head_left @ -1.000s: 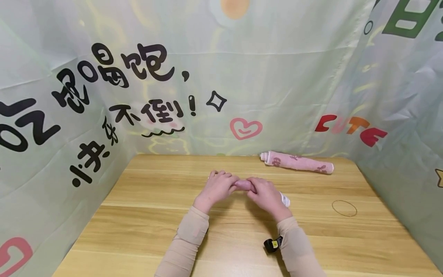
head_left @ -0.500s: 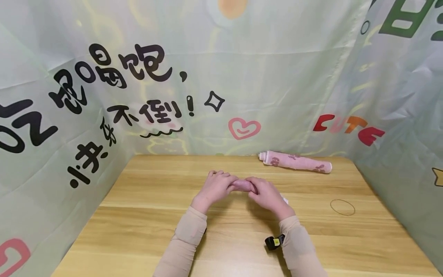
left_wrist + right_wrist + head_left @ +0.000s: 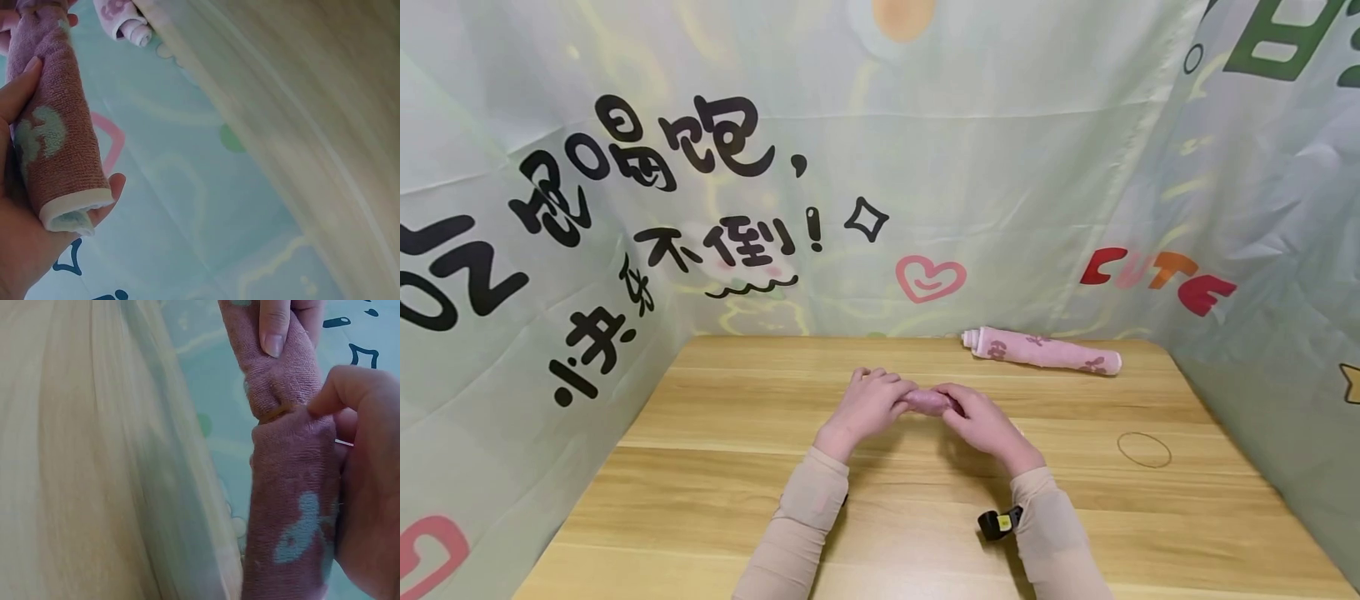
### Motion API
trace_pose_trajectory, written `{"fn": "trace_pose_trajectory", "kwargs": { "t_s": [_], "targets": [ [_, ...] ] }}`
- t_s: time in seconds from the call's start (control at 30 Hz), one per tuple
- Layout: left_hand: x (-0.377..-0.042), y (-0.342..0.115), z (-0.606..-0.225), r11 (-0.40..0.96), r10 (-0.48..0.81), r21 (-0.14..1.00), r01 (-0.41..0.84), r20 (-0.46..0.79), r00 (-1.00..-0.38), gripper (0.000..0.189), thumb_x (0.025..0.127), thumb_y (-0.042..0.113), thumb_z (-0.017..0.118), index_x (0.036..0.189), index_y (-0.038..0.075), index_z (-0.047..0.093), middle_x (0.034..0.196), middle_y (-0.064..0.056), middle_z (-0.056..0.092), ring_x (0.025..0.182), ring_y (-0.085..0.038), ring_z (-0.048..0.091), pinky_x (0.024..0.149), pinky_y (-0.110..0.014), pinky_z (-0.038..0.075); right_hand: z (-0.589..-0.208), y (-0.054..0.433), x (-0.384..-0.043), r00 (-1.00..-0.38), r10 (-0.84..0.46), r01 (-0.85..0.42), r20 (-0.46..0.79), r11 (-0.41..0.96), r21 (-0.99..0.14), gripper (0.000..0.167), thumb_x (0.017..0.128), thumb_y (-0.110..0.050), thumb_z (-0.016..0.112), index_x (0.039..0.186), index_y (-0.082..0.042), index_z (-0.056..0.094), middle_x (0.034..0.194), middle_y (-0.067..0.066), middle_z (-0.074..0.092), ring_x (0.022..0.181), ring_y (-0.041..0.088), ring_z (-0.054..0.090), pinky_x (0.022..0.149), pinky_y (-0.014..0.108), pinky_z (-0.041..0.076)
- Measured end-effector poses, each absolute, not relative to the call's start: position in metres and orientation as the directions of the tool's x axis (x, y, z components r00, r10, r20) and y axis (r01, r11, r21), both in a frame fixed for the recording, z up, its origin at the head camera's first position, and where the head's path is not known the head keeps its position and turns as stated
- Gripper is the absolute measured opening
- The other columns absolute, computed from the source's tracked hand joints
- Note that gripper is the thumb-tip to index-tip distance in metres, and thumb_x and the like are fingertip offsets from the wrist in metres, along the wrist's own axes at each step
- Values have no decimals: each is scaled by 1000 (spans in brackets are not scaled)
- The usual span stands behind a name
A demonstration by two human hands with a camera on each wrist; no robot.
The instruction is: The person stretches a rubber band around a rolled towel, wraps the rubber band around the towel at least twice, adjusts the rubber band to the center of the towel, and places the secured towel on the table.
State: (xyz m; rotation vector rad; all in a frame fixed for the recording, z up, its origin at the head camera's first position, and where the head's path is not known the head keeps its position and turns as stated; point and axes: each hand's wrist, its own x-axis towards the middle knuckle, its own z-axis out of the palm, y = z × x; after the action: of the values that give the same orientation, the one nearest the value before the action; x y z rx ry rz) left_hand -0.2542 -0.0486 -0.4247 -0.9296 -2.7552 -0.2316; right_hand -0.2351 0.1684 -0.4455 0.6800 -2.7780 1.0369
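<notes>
Both hands hold up a rolled dusky-pink towel [image 3: 928,402] with pale patterns, above the table's middle. My left hand [image 3: 867,410] grips one half, thumb along the roll; in the left wrist view that towel end [image 3: 78,203] shows a pale hem. Around the middle of the roll sits a tan rubber band [image 3: 275,414], cinching the cloth. My right hand [image 3: 987,427] holds the other half, its fingers pinching right beside the band in the right wrist view. Part of the band is hidden by the towel and fingers.
A second rolled pink towel [image 3: 1045,352] lies at the back right of the wooden table [image 3: 715,492]. A loose rubber band [image 3: 1144,450] lies to the right. Printed fabric [image 3: 1000,183] hangs around the table's back and sides.
My right hand has shifted slightly right along the towel, and the towel's white end beyond it is now almost hidden. My left hand stays nearly still.
</notes>
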Motion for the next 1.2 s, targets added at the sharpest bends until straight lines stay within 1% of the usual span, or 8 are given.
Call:
{"fn": "trace_pose_trajectory", "kwargs": {
  "t_s": [0.2,0.3,0.53,0.67,0.8,0.97,1.07,1.2],
  "targets": [
    [-254,-50,-423,785,578,76,615,268,-771,25,96,32,61,120,27,67,116,7,70,110,-19,60,103,-50,39,-446,169,-235,-889,-370,-457,271,660,-596,34,89,-16,57,122,-10,63,111,8,69,98,22,65,89,44,51],
    [-254,-49,-424,783,581,63,619,283,-763,25,96,33,60,119,27,68,115,7,70,110,-18,61,103,-49,40,-448,171,-235,-891,-368,-451,266,646,-616,33,94,-23,59,124,-9,63,115,10,69,103,25,65,92,46,51],
    [-252,-48,-423,754,598,42,655,369,-712,21,93,29,65,114,27,70,109,7,70,107,-17,60,105,-50,39,-449,176,-236,-921,-334,-378,201,636,-673,40,101,-39,49,125,-10,64,118,9,69,109,26,64,96,49,49],
    [-252,-48,-422,726,615,12,688,437,-656,21,91,28,68,111,27,71,106,8,70,106,-16,60,106,-51,39,-449,176,-237,-922,-338,-374,189,650,-661,38,103,-37,44,119,-11,66,102,5,72,96,20,66,91,44,52],
    [-253,-48,-423,705,626,-25,709,492,-606,20,89,27,70,109,27,72,103,9,70,105,-15,60,105,-51,40,-449,175,-237,-925,-339,-365,174,659,-658,31,104,-32,43,110,-13,66,86,0,67,80,14,59,78,36,51],
    [-253,-47,-423,683,636,-39,729,524,-567,19,88,27,71,107,27,72,100,10,69,104,-14,60,105,-50,41,-448,174,-237,-935,-321,-336,151,666,-667,18,96,-19,46,102,-14,62,83,2,63,71,15,53,65,29,43],
    [-254,-46,-423,677,636,-38,735,534,-558,19,88,27,71,107,26,73,100,9,69,103,-15,60,104,-50,42,-448,173,-238,-937,-315,-331,148,673,-662,17,93,-16,46,100,-14,61,83,2,63,70,14,52,64,28,43],
    [-254,-47,-424,680,626,-37,732,549,-554,20,88,26,72,108,25,73,100,8,69,103,-15,60,104,-51,42,-448,174,-238,-934,-323,-337,152,657,-674,19,95,-15,44,103,-14,62,84,2,63,71,14,53,65,30,44]
  ]
}}
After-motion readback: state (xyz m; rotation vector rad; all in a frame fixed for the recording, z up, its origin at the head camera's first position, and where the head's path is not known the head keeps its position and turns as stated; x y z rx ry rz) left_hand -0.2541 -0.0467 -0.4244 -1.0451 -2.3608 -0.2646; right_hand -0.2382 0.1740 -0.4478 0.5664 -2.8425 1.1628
